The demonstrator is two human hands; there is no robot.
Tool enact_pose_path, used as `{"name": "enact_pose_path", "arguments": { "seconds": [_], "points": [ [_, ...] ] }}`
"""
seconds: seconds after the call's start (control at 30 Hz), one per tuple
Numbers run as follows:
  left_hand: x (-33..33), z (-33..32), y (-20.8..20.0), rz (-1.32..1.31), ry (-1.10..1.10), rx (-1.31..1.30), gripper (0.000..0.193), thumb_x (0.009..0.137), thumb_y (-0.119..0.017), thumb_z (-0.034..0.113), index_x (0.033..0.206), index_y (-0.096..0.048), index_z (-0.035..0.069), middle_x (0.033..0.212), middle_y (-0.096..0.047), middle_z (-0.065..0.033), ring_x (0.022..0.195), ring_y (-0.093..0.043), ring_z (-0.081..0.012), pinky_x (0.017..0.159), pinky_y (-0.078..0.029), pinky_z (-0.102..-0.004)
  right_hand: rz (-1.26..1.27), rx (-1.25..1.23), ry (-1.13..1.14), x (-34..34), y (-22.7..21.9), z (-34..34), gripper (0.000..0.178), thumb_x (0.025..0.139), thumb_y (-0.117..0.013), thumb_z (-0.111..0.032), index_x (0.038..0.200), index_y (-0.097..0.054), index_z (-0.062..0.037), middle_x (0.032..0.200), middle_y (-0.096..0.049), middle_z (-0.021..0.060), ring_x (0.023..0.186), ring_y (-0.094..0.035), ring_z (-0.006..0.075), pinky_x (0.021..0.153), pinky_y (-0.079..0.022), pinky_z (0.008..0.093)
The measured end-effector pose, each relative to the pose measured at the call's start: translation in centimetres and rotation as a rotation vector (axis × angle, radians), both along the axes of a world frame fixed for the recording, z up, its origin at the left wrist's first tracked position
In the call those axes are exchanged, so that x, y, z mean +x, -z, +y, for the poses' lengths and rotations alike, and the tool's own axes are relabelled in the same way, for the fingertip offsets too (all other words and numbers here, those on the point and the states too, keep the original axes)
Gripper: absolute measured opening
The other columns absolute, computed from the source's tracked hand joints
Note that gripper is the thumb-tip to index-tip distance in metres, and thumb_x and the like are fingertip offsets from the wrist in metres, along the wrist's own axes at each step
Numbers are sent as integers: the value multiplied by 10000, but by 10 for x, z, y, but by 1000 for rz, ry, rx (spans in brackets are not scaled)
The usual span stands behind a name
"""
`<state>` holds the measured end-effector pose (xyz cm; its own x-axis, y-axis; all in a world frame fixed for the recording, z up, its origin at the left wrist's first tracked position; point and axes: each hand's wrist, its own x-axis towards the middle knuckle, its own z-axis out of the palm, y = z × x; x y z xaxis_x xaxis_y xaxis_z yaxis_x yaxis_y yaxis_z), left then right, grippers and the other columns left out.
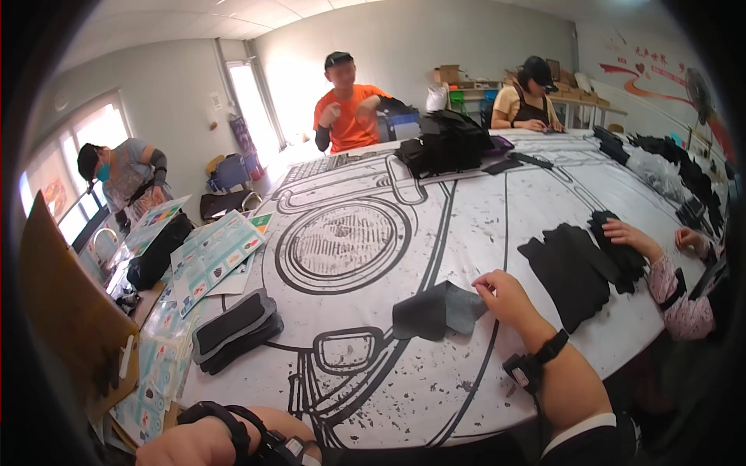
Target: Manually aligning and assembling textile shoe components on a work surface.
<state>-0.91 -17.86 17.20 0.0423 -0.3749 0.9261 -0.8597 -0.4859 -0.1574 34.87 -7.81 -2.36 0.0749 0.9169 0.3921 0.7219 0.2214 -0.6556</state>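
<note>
My right hand (pixel 505 297) reaches over the table with thumb and forefinger pinched together at the upper right edge of a flat black piece (pixel 423 313), which looks like leather or fabric. That piece has a crease, and its right part looks greyer and shinier. At the lower left, my left hand (pixel 183 449) shows only in part; its fingers are cut off by the picture's edge. Ahead of it lies a stack of black and grey pieces (pixel 237 330). Right of my right hand, many black cut pieces (pixel 566 272) are spread in an overlapping pile.
The white table cover (pixel 458 380) bears black line drawings. A co-worker's hand (pixel 631 237) rests on black pieces at the right. A large black heap (pixel 443 144) stands at the far side. Printed sheets (pixel 214 252) lie left. Other people sit or stand around the table.
</note>
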Motion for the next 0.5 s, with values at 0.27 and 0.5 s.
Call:
{"name": "enact_pose_path", "arguments": {
  "seconds": [0.27, 0.5],
  "points": [
    [21, 39, 18, 332, -1248, 17, 102, 830, -716, 172, 815, -673, 81, 507, -462, -46, 441, -487, -189, 411, -358, -311, 495, 244, -593, -46, -40, -42, 579, 900, -566, -13, 1432, -383, -149, 761, -562, 34, 672, -520, 92, 582, -415, 227],
    [71, 87, 43, 1146, -1187, -78, 652, 900, -572, 277, 1477, -269, 311, 580, -539, -94, 516, -562, -294, 515, -453, -351, 347, 154, -897, -60, -49, -54, 892, 894, -578, 0, 1517, 24, -212, 746, -536, 18, 579, -449, 52, 525, -368, 202]
  ]
}}
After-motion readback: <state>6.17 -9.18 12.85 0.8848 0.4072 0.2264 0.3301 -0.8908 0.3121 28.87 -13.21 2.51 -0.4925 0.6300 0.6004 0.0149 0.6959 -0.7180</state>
